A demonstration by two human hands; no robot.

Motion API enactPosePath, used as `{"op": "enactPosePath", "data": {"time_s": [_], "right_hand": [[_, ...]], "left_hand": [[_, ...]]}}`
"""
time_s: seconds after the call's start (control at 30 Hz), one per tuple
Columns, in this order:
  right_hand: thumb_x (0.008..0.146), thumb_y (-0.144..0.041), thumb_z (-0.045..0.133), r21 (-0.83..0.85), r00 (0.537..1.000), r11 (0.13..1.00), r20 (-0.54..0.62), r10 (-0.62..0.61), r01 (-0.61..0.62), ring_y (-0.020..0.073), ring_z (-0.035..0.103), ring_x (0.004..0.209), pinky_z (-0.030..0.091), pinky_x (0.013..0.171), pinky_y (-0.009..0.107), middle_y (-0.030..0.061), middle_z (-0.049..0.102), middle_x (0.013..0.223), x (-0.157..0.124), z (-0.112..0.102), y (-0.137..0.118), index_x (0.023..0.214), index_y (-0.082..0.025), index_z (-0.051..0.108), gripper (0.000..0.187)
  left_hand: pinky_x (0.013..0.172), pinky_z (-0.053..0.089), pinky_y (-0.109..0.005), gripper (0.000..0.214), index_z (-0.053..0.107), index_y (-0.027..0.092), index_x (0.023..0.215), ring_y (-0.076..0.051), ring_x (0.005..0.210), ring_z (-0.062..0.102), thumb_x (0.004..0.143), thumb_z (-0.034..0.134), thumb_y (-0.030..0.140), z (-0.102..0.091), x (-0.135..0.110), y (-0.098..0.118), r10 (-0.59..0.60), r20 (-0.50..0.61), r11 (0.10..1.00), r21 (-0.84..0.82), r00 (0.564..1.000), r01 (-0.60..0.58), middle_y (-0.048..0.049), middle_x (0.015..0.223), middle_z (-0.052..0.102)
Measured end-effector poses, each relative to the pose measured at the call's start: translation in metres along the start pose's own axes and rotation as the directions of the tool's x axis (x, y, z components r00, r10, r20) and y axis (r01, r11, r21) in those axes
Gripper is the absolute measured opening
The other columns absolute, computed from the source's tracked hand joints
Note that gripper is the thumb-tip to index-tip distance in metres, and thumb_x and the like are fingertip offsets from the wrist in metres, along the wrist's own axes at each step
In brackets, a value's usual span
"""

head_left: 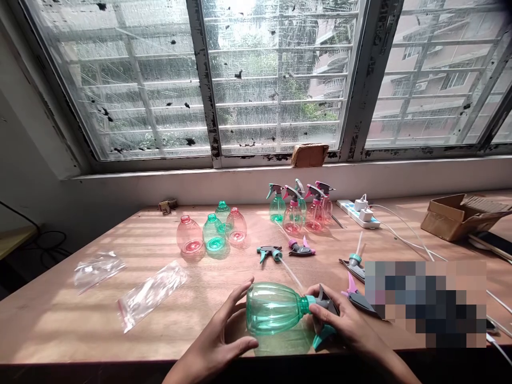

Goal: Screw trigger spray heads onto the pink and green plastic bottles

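Note:
A clear green spray bottle (274, 308) lies sideways above the table's front edge, its grey-and-teal trigger head (326, 304) pointing right. My right hand (346, 320) grips it at the collar and head. Around the bottle's base, my left hand (224, 325) has thumb and fingers spread, with a gap at the palm; whether a fingertip touches is unclear. Just beyond lie a loose teal trigger head (276, 255) with its tube and a pink-and-grey one (302, 248). More heads, one teal-collared (354, 261) and one pink-and-grey (362, 301), rest right of my right hand.
Headless red and green bottles (216, 234) stand left of centre. Several bottles with heads (308, 210) stand at the back. Plastic bags (152, 293) lie left. A power strip (358, 213), white cables and a cardboard box (450, 216) occupy the right. A blurred patch covers the right front.

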State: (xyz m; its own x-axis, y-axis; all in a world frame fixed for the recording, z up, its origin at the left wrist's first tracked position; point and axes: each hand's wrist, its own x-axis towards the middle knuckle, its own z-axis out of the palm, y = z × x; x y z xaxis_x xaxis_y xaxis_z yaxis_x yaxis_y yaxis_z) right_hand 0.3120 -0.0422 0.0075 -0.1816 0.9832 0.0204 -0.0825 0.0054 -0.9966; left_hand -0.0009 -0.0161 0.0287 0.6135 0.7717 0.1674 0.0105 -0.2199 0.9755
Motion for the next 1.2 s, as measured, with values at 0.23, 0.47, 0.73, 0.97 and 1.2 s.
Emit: {"op": "enactPosePath", "data": {"time_s": [0.23, 0.47, 0.73, 0.97, 1.2], "right_hand": [[0.084, -0.051, 0.079, 0.001, 1.0, 1.0, 0.026, 0.011, -0.011, 0.0166, 0.062, 0.065, 0.048, 0.064, 0.027, -0.002, 0.068, 0.067, -0.001, -0.003, 0.002, 0.109, -0.017, 0.065, 0.044], [0.089, -0.053, 0.073, -0.016, 0.998, 1.0, 0.069, 0.0, 0.001, 0.0168, 0.063, 0.062, 0.049, 0.062, 0.027, -0.0008, 0.069, 0.064, 0.001, -0.004, 0.002, 0.107, -0.016, 0.063, 0.042], [0.09, -0.053, 0.072, -0.016, 0.998, 1.0, 0.064, -0.015, 0.016, 0.0147, 0.063, 0.063, 0.049, 0.061, 0.026, -0.0026, 0.065, 0.073, 0.0, -0.002, -0.003, 0.106, -0.018, 0.062, 0.04], [0.09, -0.055, 0.071, -0.032, 0.998, 0.999, 0.058, 0.007, -0.006, 0.0157, 0.065, 0.065, 0.051, 0.066, 0.03, -0.0006, 0.07, 0.082, -0.004, 0.001, -0.008, 0.108, -0.019, 0.061, 0.041], [0.09, -0.055, 0.07, -0.032, 0.998, 0.999, 0.068, 0.007, -0.005, 0.017, 0.063, 0.065, 0.05, 0.066, 0.03, -0.0031, 0.066, 0.068, -0.004, 0.003, -0.01, 0.108, -0.018, 0.06, 0.043]], "left_hand": [[0.12, 0.04, -0.052, 0.053, 0.047, 0.042, 0.149, -0.036, 0.15, 0.039, 0.099, 0.064, 0.048, 0.0, 0.0, 0.005, -0.044, -0.007, 0.997, -0.063, 0.999, 0.044, -0.0011, 0.171, 0.028], [0.121, 0.04, -0.053, 0.074, 0.041, 0.046, 0.152, -0.037, 0.155, 0.028, 0.089, 0.08, 0.041, -0.001, 0.0, -0.004, 0.008, -0.071, 1.0, 0.02, 0.997, -0.007, 0.0001, 0.173, 0.023], [0.123, 0.037, -0.052, 0.075, 0.038, 0.041, 0.155, -0.034, 0.146, 0.046, 0.092, 0.078, 0.035, -0.005, 0.003, -0.011, 0.004, -0.032, 0.993, 0.12, 0.999, -0.001, -0.0059, 0.163, 0.044], [0.124, 0.031, -0.051, 0.067, 0.046, 0.042, 0.142, -0.034, 0.153, 0.034, 0.088, 0.082, 0.027, 0.0, 0.0, -0.004, 0.045, -0.014, 0.983, 0.177, 0.999, -0.042, -0.0046, 0.17, 0.03], [0.122, 0.034, -0.054, 0.07, 0.041, 0.038, 0.153, -0.038, 0.151, 0.036, 0.092, 0.073, 0.051, 0.001, -0.001, 0.004, -0.038, -0.04, 0.997, 0.072, 0.998, 0.041, -0.0083, 0.169, 0.032]]}}
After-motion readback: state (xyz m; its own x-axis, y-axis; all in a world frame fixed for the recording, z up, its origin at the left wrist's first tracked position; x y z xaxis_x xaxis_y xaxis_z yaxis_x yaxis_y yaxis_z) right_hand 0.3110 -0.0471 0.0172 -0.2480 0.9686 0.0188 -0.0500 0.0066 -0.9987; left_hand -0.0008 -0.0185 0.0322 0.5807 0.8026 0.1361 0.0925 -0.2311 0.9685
